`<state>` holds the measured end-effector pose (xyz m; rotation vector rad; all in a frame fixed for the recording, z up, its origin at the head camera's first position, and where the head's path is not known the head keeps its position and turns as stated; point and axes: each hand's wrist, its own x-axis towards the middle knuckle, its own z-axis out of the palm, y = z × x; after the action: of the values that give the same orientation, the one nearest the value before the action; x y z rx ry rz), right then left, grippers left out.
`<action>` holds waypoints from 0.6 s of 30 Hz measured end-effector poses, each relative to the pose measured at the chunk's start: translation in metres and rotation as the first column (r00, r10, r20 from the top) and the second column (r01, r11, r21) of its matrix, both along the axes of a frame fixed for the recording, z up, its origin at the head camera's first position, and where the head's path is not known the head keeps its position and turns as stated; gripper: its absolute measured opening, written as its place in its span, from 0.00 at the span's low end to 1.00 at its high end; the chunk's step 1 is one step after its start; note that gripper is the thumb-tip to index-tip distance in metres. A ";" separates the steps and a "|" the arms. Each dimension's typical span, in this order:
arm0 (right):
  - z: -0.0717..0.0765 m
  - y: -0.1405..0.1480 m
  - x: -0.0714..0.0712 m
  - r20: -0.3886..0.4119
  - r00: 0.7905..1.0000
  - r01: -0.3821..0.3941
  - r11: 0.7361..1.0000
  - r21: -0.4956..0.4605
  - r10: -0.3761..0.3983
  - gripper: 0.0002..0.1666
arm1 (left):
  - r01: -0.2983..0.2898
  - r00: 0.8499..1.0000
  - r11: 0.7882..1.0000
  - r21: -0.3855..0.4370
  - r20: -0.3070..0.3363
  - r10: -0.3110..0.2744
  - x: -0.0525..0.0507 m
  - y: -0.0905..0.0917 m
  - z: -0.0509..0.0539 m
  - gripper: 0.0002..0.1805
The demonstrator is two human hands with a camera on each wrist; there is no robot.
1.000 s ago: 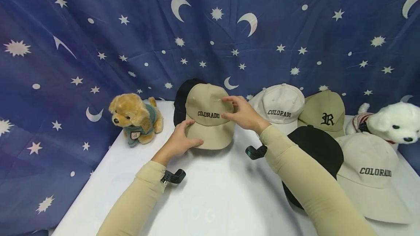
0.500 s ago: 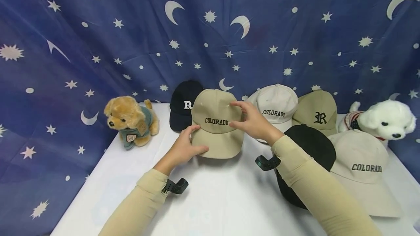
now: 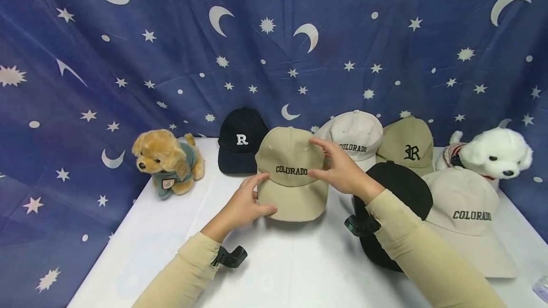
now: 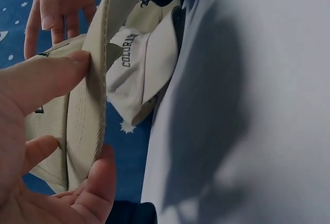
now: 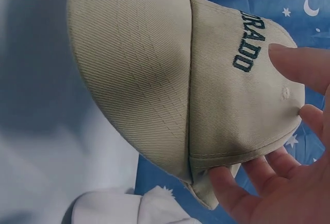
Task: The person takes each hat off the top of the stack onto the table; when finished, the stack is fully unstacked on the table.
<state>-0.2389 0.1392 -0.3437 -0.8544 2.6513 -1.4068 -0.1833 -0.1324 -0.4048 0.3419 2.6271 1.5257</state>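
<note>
Between both hands is a khaki baseball cap (image 3: 291, 156) lettered COLORADO, front toward me and brim low. My left hand (image 3: 241, 203) grips the brim's left side; the left wrist view shows its thumb on the brim (image 4: 85, 115) and fingers curled round the edge. My right hand (image 3: 342, 170) holds the right side of the crown. In the right wrist view its thumb (image 5: 299, 66) lies on the front near the lettering, with fingers around the crown's side and lower edge. The cap is off the table, its shadow apart from it. A dark cap (image 3: 241, 151) with a white R stands behind left.
Right of the held cap are a white COLORADO cap (image 3: 355, 132), a khaki cap (image 3: 406, 141) with a black R, a black cap (image 3: 394, 189) and a cream COLORADO cap (image 3: 462, 198). A brown toy dog (image 3: 162, 156) sits left, a white toy dog (image 3: 496, 151) right.
Both hands have brought the khaki cap nearer to me and to the right, away from the dark cap, whose white R now shows. The head view has shifted slightly.
</note>
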 end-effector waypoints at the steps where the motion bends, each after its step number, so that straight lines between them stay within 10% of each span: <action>1: 0.000 0.001 0.001 0.002 1.000 0.000 1.000 -0.004 0.000 0.47 | 0.004 1.000 1.000 0.001 0.001 -0.004 0.001 0.001 0.000 0.47; 18: -0.014 0.018 0.025 -0.004 0.998 0.058 0.998 -0.028 -0.058 0.43 | 0.098 0.995 0.993 -0.068 0.023 -0.096 0.020 0.012 -0.015 0.49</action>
<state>-0.2142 0.1572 -0.3574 -0.7902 2.6877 -1.4592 -0.1632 -0.1206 -0.4202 0.4393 2.5990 1.3986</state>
